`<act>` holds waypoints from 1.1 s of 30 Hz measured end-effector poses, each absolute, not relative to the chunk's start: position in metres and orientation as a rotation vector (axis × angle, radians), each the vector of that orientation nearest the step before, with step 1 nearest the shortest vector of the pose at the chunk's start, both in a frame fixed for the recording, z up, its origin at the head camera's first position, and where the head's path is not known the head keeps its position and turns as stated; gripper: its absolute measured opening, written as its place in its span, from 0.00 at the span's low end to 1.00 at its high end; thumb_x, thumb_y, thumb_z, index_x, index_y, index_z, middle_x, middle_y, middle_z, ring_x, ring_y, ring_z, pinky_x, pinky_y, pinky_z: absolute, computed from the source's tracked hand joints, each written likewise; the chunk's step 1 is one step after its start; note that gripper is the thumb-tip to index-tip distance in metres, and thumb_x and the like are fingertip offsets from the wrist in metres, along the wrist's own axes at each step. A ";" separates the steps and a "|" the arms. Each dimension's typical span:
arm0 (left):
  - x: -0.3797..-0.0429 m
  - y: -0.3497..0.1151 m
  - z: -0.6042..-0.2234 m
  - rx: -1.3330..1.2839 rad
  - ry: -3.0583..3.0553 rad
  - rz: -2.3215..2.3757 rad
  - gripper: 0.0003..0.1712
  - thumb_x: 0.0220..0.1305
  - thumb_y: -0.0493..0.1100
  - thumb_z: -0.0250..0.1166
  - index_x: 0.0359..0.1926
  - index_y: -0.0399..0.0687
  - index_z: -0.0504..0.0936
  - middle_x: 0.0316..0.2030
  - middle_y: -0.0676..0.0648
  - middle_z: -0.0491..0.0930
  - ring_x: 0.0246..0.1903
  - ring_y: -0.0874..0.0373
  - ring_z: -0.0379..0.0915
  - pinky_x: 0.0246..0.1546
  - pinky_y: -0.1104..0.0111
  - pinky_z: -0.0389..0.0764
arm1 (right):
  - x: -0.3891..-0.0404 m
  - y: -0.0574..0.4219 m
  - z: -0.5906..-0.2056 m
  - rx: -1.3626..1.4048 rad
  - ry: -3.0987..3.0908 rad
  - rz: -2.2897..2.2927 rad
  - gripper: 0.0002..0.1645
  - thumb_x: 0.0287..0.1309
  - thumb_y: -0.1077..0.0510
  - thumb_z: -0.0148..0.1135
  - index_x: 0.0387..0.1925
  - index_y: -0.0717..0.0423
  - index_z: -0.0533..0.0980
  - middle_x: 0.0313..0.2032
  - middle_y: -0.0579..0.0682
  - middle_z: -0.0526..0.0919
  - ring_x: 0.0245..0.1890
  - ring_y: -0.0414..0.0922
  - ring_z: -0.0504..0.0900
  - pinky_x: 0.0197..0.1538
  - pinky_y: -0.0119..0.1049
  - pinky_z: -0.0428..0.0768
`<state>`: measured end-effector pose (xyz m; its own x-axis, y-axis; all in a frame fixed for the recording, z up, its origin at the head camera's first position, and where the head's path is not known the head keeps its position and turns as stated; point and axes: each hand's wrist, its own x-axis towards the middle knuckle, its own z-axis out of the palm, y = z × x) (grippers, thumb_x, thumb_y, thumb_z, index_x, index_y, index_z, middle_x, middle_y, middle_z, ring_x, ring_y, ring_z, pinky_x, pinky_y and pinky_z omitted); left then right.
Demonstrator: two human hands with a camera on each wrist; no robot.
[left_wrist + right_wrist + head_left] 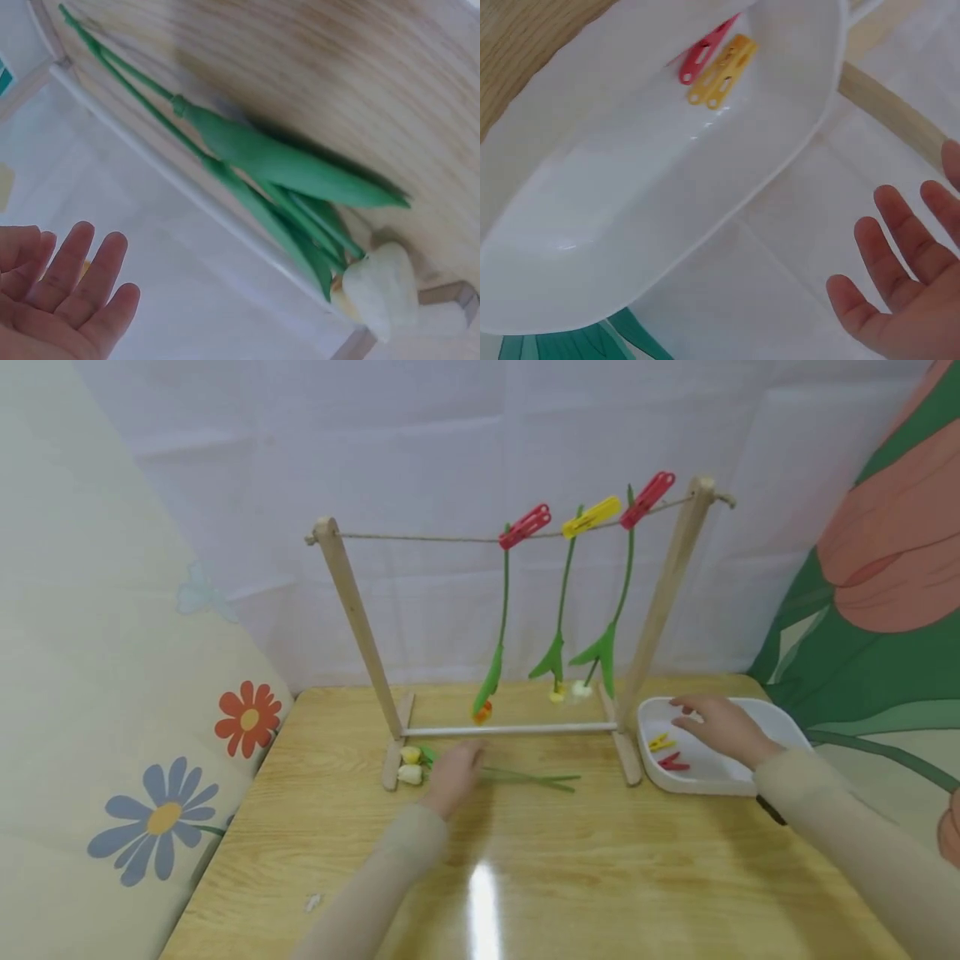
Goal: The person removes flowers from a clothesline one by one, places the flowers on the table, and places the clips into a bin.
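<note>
A yellow tulip (411, 755) and a white tulip (410, 774) lie on the table, stems crossing toward the right. My left hand (455, 777) hovers over their stems, fingers loosely extended and nothing gripped; the left wrist view shows the green leaves (277, 161) apart from the fingers. On the right, a white basin (701, 785) contains a yellow clothespin (662, 742) and a red clothespin (673, 762). Over that basin is my right hand (722, 728), its spread fingers (904, 225) holding nothing.
A wooden frame (360, 627) with a string (420, 537) stands behind the tulips. Upside down from it hang three tulips, one orange (482, 712), clipped by two red clothespins (647, 500) and one yellow clothespin (592, 517). A white rod (517, 728) joins the frame's feet.
</note>
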<state>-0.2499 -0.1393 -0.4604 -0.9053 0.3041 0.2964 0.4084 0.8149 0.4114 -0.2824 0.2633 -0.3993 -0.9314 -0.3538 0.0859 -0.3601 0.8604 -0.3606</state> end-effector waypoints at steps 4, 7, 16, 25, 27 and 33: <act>-0.246 -0.144 -0.450 -0.541 -2.727 -0.725 0.12 0.70 0.37 0.58 0.49 0.36 0.81 0.42 0.40 0.84 0.38 0.47 0.82 0.38 0.59 0.84 | -0.270 0.261 -0.390 0.559 -2.906 0.625 0.22 0.65 0.61 0.59 0.53 0.76 0.72 0.47 0.73 0.78 0.50 0.70 0.74 0.53 0.66 0.70; -0.244 -0.146 -0.442 -0.535 -2.699 -0.760 0.12 0.70 0.37 0.58 0.49 0.36 0.81 0.44 0.39 0.83 0.43 0.46 0.81 0.43 0.57 0.83 | -0.262 0.260 -0.385 0.606 -2.776 0.649 0.19 0.63 0.65 0.61 0.50 0.77 0.74 0.46 0.74 0.78 0.48 0.70 0.74 0.51 0.65 0.71; -0.235 -0.148 -0.415 -0.519 -2.603 -0.952 0.13 0.70 0.37 0.58 0.50 0.33 0.80 0.47 0.38 0.82 0.48 0.44 0.79 0.49 0.55 0.81 | -0.247 0.254 -0.370 0.665 -2.577 0.673 0.15 0.61 0.67 0.62 0.46 0.75 0.77 0.43 0.72 0.80 0.46 0.68 0.76 0.48 0.61 0.72; -0.232 -0.151 -0.387 -0.517 -2.518 -1.103 0.14 0.71 0.36 0.57 0.53 0.32 0.79 0.50 0.37 0.81 0.52 0.43 0.77 0.53 0.54 0.78 | -0.232 0.240 -0.346 0.704 -2.467 0.673 0.16 0.57 0.68 0.65 0.47 0.73 0.78 0.42 0.69 0.81 0.45 0.64 0.75 0.48 0.59 0.71; -0.232 -0.151 -0.381 -0.514 -2.515 -1.124 0.15 0.72 0.37 0.56 0.54 0.32 0.78 0.51 0.37 0.80 0.53 0.44 0.75 0.55 0.54 0.77 | -0.229 0.237 -0.341 0.715 -2.447 0.667 0.17 0.57 0.68 0.66 0.48 0.72 0.77 0.42 0.69 0.81 0.46 0.64 0.75 0.48 0.59 0.71; -0.234 -0.154 -0.368 -0.518 -2.524 -1.150 0.18 0.73 0.38 0.54 0.57 0.30 0.75 0.53 0.36 0.79 0.55 0.43 0.73 0.58 0.53 0.74 | -0.224 0.229 -0.329 0.764 -2.390 0.631 0.16 0.57 0.68 0.66 0.47 0.71 0.78 0.42 0.67 0.82 0.45 0.61 0.75 0.46 0.54 0.71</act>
<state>-0.2336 -0.1535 -0.3677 -0.8836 0.1918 0.4272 0.4482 0.6104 0.6531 -0.2237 0.2294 -0.3293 -0.6892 -0.3762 0.6192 -0.6328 0.7288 -0.2616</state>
